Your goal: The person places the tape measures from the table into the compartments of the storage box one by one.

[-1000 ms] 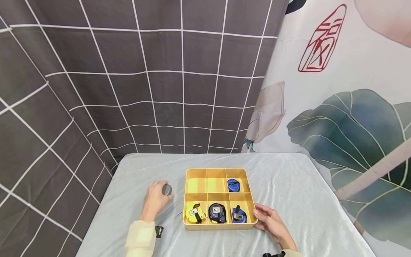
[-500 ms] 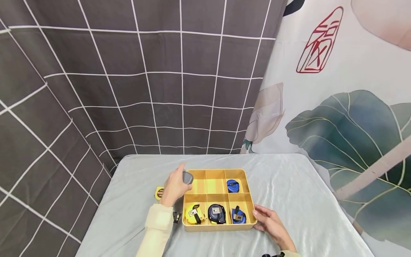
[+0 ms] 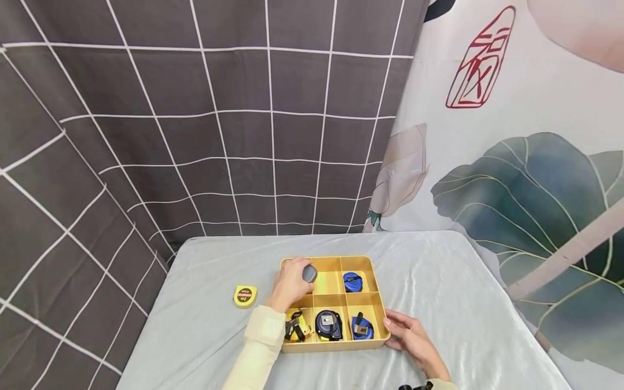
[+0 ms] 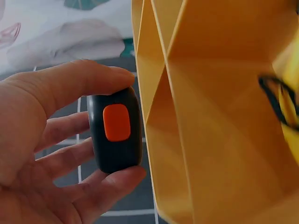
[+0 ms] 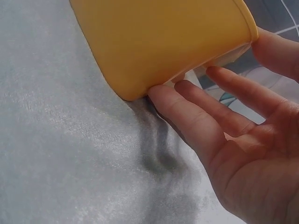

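My left hand [image 3: 291, 281] pinches a dark grey tape measure [image 4: 97, 135] with an orange button between thumb and fingers. In the head view it is over the back left compartment of a yellow divided tray [image 3: 336, 345]. My right hand [image 3: 414, 341] holds the tray's right side near the front corner, fingertips against the wall and rim. A yellow tape measure [image 3: 305, 324] lies front left in the tray, partly hidden by the left wrist strap. A navy one [image 3: 329, 326] is front middle, a blue one [image 3: 362, 328] front right, another blue one [image 3: 353, 281] back right.
Left of the tray, a small yellow tape measure [image 3: 245, 296] with a dark label lies on the table [image 3: 205, 325], under a pale grey cloth. A dark gridded curtain [image 3: 244, 135] hangs behind and to the left. A printed cloth [image 3: 512, 179] hangs at the right.
My left hand has carried the grey tape measure rightward from the table to above the tray, uncovering the small yellow tape measure. My right hand stays at the tray's side.
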A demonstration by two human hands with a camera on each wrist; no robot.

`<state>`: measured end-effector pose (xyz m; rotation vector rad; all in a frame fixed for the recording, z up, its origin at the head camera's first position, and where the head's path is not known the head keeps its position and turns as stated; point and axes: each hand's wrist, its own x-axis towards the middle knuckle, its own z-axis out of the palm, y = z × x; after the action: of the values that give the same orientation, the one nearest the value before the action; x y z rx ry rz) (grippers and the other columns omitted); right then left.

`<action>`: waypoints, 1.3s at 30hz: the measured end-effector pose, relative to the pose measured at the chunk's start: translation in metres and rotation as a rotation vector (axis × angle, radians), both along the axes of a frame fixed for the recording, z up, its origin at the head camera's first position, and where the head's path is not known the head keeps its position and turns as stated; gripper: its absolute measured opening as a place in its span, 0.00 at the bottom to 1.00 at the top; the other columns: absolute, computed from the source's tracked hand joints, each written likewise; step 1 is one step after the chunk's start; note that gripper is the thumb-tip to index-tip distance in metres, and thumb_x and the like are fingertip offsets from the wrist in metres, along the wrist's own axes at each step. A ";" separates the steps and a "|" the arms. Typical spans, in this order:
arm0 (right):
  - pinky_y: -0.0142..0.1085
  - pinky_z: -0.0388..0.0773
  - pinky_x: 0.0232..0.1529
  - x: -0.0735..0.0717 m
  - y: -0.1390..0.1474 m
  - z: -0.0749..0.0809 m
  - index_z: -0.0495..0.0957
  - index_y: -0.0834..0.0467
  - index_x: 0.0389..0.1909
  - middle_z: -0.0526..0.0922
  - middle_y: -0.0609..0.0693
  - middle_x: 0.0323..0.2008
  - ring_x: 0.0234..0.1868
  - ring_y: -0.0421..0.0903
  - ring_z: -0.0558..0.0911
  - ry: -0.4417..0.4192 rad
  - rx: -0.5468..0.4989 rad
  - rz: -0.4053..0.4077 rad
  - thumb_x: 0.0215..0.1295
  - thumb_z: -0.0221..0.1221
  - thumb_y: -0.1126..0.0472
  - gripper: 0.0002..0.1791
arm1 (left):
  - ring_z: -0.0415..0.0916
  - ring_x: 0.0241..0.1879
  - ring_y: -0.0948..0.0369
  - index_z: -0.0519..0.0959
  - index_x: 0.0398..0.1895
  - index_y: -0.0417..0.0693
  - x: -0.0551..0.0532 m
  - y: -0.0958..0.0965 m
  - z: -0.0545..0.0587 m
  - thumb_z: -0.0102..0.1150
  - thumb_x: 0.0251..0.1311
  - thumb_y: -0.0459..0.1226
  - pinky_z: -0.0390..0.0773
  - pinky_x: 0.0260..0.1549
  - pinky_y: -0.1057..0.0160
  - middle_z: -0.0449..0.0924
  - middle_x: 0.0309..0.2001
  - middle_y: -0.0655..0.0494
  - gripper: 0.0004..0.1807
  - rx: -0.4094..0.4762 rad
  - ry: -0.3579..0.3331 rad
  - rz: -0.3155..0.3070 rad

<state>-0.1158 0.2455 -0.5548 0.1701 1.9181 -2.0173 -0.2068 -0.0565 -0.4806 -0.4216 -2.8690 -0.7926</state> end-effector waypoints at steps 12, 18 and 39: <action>0.46 0.78 0.44 0.003 -0.004 -0.003 0.53 0.75 0.64 0.71 0.69 0.55 0.47 0.56 0.79 0.019 0.001 0.018 0.65 0.53 0.60 0.34 | 0.74 0.39 0.53 0.80 0.45 0.46 -0.005 0.030 -0.010 0.71 0.34 0.36 0.73 0.25 0.65 0.78 0.43 0.53 0.27 -0.064 0.046 -0.060; 0.46 0.77 0.45 0.004 -0.004 -0.002 0.53 0.75 0.64 0.70 0.70 0.56 0.48 0.56 0.78 0.021 0.008 0.016 0.65 0.53 0.59 0.34 | 0.72 0.40 0.55 0.80 0.45 0.47 -0.008 0.039 -0.015 0.71 0.34 0.35 0.74 0.26 0.63 0.77 0.44 0.54 0.27 -0.116 0.057 -0.050; 0.44 0.78 0.46 0.003 -0.006 0.004 0.56 0.74 0.63 0.69 0.70 0.57 0.49 0.53 0.78 0.001 0.075 -0.042 0.65 0.53 0.57 0.33 | 0.67 0.28 0.58 0.80 0.31 0.49 -0.020 0.062 -0.015 0.70 0.35 0.32 0.66 0.20 0.66 0.76 0.32 0.54 0.15 -0.218 -0.023 -0.101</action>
<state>-0.1123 0.2395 -0.5513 0.2302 2.0085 -1.9729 -0.2263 0.0057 -0.4952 -0.5902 -2.9867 -0.5020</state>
